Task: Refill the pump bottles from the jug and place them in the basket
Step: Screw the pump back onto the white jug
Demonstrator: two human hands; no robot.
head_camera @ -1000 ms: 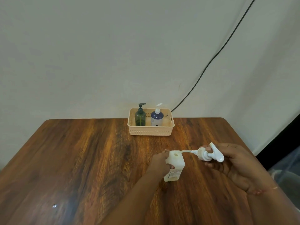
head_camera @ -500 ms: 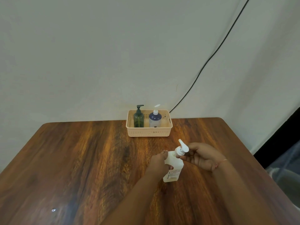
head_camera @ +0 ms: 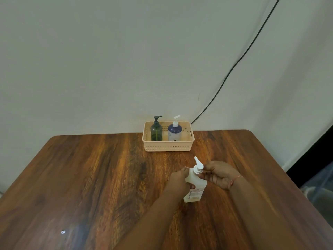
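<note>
Standing upright in the beige basket [head_camera: 168, 146] at the table's [head_camera: 90, 177] far edge are a green pump bottle [head_camera: 156, 131] and a blue pump bottle [head_camera: 174, 131]. A white bottle [head_camera: 195, 187] is gripped mid-table by the left hand [head_camera: 177, 181]; its pump head [head_camera: 198, 166] is pinched at the collar by the right hand [head_camera: 219, 175]. One second earlier the pump was held out of the bottle; now it is seated on the neck
</note>
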